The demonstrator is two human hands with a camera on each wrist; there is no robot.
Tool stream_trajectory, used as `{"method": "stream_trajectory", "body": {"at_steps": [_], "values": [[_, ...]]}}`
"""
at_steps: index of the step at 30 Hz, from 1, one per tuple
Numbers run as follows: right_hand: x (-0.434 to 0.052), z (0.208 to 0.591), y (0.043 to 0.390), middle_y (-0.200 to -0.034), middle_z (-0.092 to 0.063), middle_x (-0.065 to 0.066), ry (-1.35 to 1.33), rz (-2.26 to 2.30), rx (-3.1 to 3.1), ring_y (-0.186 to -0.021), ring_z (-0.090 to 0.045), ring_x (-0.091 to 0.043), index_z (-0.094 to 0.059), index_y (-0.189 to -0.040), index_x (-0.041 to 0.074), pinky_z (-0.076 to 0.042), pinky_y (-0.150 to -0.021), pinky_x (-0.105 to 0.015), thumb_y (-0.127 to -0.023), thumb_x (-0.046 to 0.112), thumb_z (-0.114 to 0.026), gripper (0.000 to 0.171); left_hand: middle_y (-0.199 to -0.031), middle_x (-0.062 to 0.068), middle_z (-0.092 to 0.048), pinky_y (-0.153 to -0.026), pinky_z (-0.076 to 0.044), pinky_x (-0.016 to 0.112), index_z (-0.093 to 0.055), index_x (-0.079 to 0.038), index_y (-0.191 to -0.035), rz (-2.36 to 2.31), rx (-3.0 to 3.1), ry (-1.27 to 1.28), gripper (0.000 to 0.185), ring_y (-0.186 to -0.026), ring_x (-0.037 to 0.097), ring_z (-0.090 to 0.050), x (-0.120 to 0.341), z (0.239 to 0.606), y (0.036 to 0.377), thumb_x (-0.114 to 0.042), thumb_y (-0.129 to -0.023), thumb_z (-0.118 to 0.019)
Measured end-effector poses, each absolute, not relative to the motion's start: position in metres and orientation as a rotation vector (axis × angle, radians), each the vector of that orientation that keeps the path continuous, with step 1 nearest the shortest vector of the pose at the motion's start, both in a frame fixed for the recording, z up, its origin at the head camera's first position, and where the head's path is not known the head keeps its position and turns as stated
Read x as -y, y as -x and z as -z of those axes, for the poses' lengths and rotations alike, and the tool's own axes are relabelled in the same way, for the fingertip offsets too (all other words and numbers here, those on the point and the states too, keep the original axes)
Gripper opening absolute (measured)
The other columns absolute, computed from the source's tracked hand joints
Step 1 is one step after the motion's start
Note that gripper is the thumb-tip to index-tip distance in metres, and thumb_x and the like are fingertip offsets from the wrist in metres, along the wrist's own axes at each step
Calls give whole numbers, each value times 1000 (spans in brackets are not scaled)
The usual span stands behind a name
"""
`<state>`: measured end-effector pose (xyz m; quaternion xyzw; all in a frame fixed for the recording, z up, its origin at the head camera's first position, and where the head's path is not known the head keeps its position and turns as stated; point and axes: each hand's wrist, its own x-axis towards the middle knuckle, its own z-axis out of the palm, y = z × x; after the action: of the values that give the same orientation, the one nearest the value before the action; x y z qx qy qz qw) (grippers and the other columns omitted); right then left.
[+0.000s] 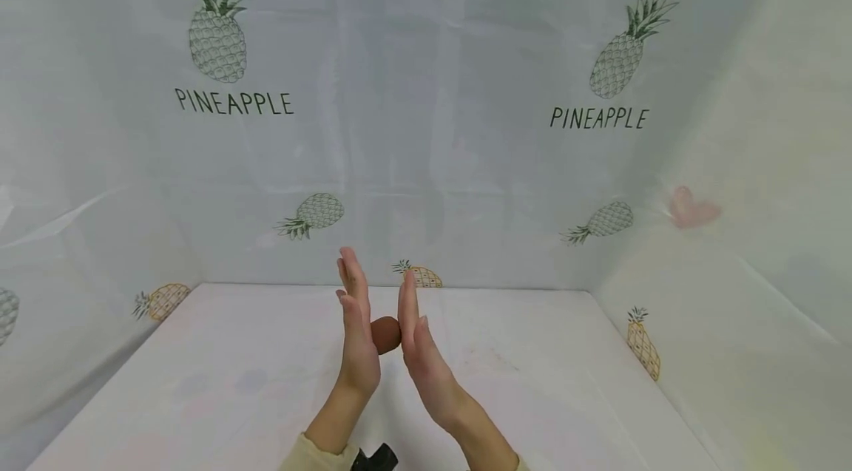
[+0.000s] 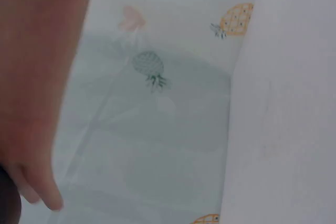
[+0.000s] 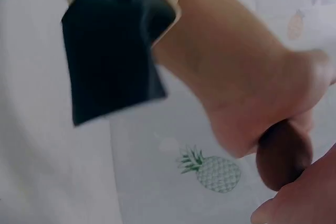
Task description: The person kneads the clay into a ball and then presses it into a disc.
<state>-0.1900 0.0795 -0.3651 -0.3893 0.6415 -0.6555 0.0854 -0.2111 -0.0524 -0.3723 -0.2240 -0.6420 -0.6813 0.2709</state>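
A smooth, rounded brown lump (image 1: 386, 336), much like modelling clay, sits between the two palms above the white table. My left hand (image 1: 359, 334) touches it from the left, its fingers straight and pointing up. From the other side my right hand (image 1: 422, 360) presses against it, also with straight fingers. In the right wrist view the brown lump (image 3: 284, 156) shows between the left hand (image 3: 262, 114) and part of the right hand (image 3: 304, 198). The left wrist view catches the right hand (image 2: 29, 166) and a dark edge of the lump (image 2: 8, 198).
The white table (image 1: 552, 360) lies beneath both hands. Pale sheeting (image 1: 413, 123) printed with pineapples rises behind it and along both sides. A black device (image 1: 376, 458) is at the left wrist, by a beige sleeve (image 1: 313, 456).
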Motion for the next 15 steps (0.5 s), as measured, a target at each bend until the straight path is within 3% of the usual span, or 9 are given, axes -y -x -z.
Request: {"method": "stream_trajectory", "body": {"at_steps": [6, 13, 15], "values": [[-88, 361, 188, -175, 20, 16, 1205, 2064, -1883, -160, 25, -11, 20, -164, 50, 23, -118, -72, -109, 58, 6, 57, -170, -30, 22, -116, 32, 64, 9, -51, -165, 1953, 1794, 566, 66, -156, -1, 28, 45, 381, 218, -74, -104, -1], [-102, 357, 198, -174, 22, 13, 1214, 2201, -1775, -160, 26, -11, 24, -162, 50, 28, -115, -71, -107, 59, 8, 58, -176, -15, 20, -119, 30, 61, 11, -30, -170, 1882, 1797, 806, 68, -160, 10, 25, 24, 388, 205, -61, -109, 4], [-106, 357, 201, -174, 21, 13, 1207, 2212, -1780, -160, 26, -11, 24, -162, 50, 28, -115, -70, -108, 58, 8, 57, -176, -16, 19, -119, 29, 62, 9, -31, -170, 1898, 1795, 824, 67, -161, 9, 24, 19, 388, 198, -59, -109, 5]]}}
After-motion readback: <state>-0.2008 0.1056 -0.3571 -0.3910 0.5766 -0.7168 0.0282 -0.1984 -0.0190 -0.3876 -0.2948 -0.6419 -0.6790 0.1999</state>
